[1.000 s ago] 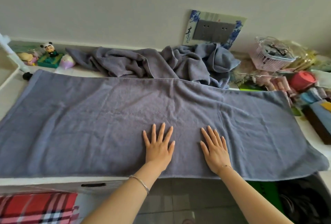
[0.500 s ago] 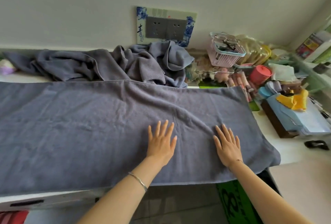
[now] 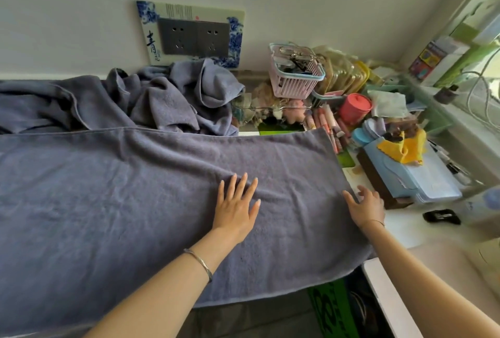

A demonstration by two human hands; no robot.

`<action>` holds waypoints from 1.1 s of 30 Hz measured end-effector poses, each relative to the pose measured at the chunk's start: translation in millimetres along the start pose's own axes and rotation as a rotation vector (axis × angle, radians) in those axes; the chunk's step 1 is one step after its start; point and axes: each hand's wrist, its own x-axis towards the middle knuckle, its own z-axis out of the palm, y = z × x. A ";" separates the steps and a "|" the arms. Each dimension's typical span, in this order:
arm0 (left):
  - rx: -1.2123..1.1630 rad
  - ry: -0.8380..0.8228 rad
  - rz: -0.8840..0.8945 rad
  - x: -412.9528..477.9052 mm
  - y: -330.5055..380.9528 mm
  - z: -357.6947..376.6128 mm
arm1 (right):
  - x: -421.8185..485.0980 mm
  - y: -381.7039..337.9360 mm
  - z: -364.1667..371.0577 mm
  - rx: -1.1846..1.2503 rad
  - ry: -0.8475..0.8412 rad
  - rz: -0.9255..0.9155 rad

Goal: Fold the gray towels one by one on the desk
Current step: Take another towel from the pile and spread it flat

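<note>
Though the spread towel [image 3: 135, 202] lies flat along the desk's [image 3: 400, 226] front edge, I see no fold yet. L hand [image 3: 235, 208] presses flat mid-towel, fingers splayed. R hand [image 3: 365, 206] is relaxed, empty, at its right hem. Crumpled towels [image 3: 162, 99] wait at the back edge, so most work's prob. left.

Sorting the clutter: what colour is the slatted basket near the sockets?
Pale pink basket with a blue rim; head view.

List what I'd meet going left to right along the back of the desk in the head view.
Crumpled gray towels → pink basket → red tub → yellow cloth.
</note>
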 end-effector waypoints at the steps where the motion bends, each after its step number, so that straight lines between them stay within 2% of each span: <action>1: 0.007 -0.006 -0.007 8.1 1.4 0.8 | 7.8 -1.0 0.6 0.048 0.020 0.026; 4: 0.001 -0.074 -0.037 26.6 3.5 1.0 | 22.4 -1.2 2.2 0.165 0.014 0.092; 6: -0.025 -0.112 -0.038 37.0 7.5 -0.2 | 27.9 2.3 2.1 0.173 -0.001 0.020; 9: -0.037 -0.127 -0.032 42.0 17.3 -0.8 | 31.1 10.4 -9.0 0.252 0.119 -0.140; 13: -0.058 -0.144 0.008 42.0 37.5 2.6 | 40.7 21.5 -33.5 0.193 0.232 -0.173; 15: -0.059 -0.140 -0.008 46.2 47.4 -0.9 | 46.7 28.0 -36.2 0.112 0.168 -0.136; 18: -0.038 -0.013 -0.060 56.0 56.8 -10.0 | 51.4 25.5 -32.2 0.054 -0.017 -0.103; 20: -0.023 0.050 -0.077 65.6 55.6 -12.9 | 54.6 12.8 -30.3 0.098 -0.047 -0.116; 24: 0.006 0.021 -0.099 87.2 46.9 -10.6 | 74.3 -22.7 -24.7 0.311 -0.082 -0.129; 26: 0.012 0.006 -0.103 92.8 44.8 -8.7 | 88.6 -38.3 -22.4 0.384 -0.131 -0.212; 28: 0.027 0.004 -0.106 97.4 42.7 -5.6 | 103.6 -50.1 -20.1 0.330 -0.179 -0.319; 33: 0.051 0.022 -0.103 99.2 37.7 -6.1 | 114.8 -59.7 -28.4 0.318 -0.002 -0.437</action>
